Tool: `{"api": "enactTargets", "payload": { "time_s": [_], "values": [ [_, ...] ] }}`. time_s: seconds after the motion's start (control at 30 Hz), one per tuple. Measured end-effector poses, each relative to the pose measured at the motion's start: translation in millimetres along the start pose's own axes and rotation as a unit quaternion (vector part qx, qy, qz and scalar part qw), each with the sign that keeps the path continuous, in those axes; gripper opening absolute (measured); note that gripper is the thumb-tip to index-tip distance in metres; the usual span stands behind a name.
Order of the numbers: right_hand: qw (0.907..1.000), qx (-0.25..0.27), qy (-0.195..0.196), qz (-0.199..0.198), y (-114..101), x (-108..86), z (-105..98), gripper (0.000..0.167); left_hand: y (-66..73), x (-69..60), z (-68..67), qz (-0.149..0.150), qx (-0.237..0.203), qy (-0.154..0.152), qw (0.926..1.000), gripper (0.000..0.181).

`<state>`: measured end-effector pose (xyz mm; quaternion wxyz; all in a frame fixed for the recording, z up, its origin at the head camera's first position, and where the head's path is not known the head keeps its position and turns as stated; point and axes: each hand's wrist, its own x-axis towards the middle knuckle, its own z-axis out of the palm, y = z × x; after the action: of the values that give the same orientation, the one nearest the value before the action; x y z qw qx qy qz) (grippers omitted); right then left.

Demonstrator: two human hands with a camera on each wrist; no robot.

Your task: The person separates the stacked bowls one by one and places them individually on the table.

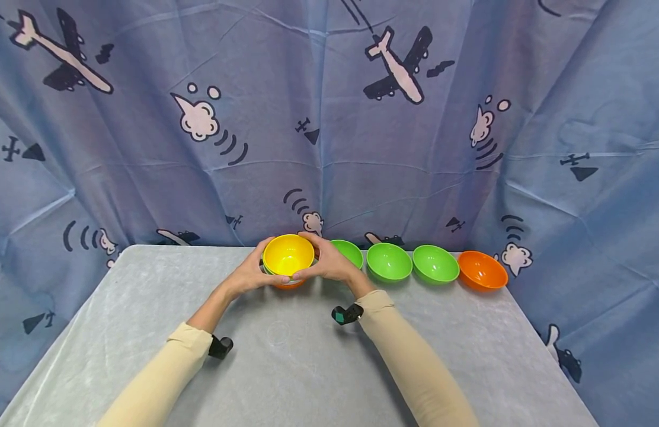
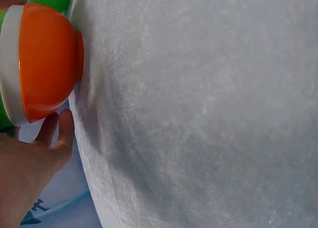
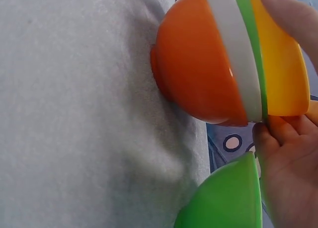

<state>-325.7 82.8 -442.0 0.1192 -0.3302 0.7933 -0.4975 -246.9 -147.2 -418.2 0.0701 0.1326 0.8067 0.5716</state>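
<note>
A blue curtain [image 1: 265, 142] hangs beyond the left hand [image 1: 252, 271] and right hand [image 1: 332, 262], with a pale table [image 1: 287, 367] beneath them. Three green bowls [image 1: 389, 263] and an orange bowl [image 1: 483, 271] line up to the right hand's right. Fingers curled, both hands grip a bowl stack [image 3: 223, 64] between them, its top a yellow bowl [image 1: 288, 255].

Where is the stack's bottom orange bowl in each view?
Head: orange bowl just left of centre, a sliver showing below the yellow bowl.
Left wrist: upper left, side-on.
Right wrist: upper middle, side-on.
Shared landmark: the neighbouring green bowl, at the left wrist view's top edge and the right wrist view's bottom edge.
</note>
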Motion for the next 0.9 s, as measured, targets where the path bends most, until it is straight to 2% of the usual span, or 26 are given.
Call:
{"api": "enactTargets", "payload": {
  "time_s": [0.2,0.33,0.43,0.7,0.9],
  "values": [
    [0.9997,0.018,0.004,-0.015,-5.8,-1.7,-1.0,0.094,-0.8,-0.3,-1.6,0.005,0.001,-0.005,1.0,0.101],
    [0.9987,0.042,0.017,-0.022,-6.0,-2.5,-2.9,0.096,-24.1,10.3,-2.6,0.013,0.004,-0.003,0.9999,0.102],
    [0.997,0.063,0.032,-0.03,0.2,-1.7,-6.1,0.096,-39.9,17.5,-2.3,0.007,0.012,0.002,0.9999,0.104],
    [0.9938,0.092,0.042,-0.047,-1.5,-16.5,-22.6,0.093,-38.3,14.3,0.2,-0.02,0.035,0.008,0.9992,0.103],
    [0.9919,0.109,0.058,-0.03,-5.8,-38.1,-39.6,0.092,-40.4,13.3,1.9,-0.025,0.029,0.015,0.9991,0.107]
  ]
}}
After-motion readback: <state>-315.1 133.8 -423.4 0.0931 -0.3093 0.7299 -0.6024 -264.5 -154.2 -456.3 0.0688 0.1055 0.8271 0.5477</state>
